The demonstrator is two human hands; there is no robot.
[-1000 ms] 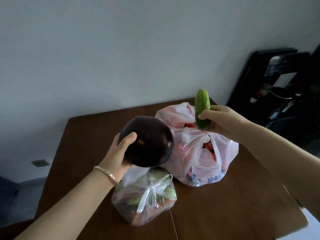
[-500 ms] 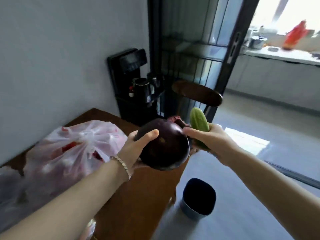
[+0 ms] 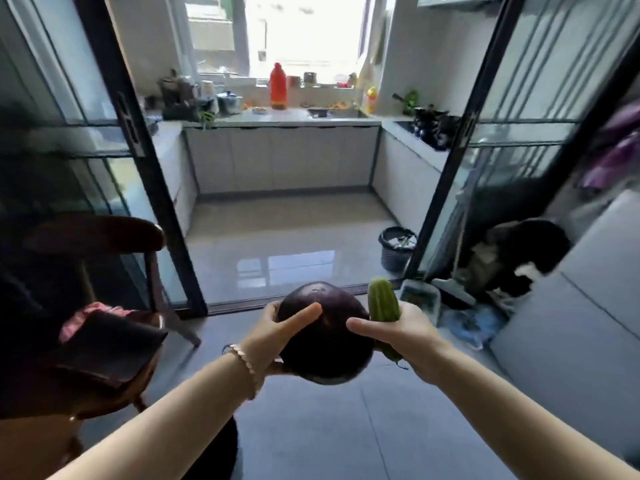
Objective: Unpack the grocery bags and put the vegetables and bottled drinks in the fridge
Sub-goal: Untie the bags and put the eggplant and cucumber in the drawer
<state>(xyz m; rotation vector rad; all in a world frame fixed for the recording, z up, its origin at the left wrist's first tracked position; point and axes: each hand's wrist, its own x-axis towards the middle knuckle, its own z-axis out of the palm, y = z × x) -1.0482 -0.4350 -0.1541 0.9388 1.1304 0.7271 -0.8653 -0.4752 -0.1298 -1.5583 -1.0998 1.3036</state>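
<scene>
A round dark purple eggplant (image 3: 332,344) is held in front of me at chest height, my left hand (image 3: 273,337) curled round its left side with the thumb across its top. Right beside it my right hand (image 3: 398,337) grips a green cucumber (image 3: 382,301), which points up and away from me. The two vegetables almost touch. A grey appliance front, possibly the fridge (image 3: 571,341), stands at the right edge. The grocery bags are out of view.
An open black-framed sliding glass door (image 3: 135,161) leads into a kitchen with grey counters (image 3: 280,121). A wooden chair (image 3: 104,244) with a dark cloth stands at left. A black bin (image 3: 396,247), dustpan and broom sit by the right door frame.
My view has swung right, from the table and bags to the kitchen doorway. Both hands still carry the eggplant and cucumber, now held close together.
</scene>
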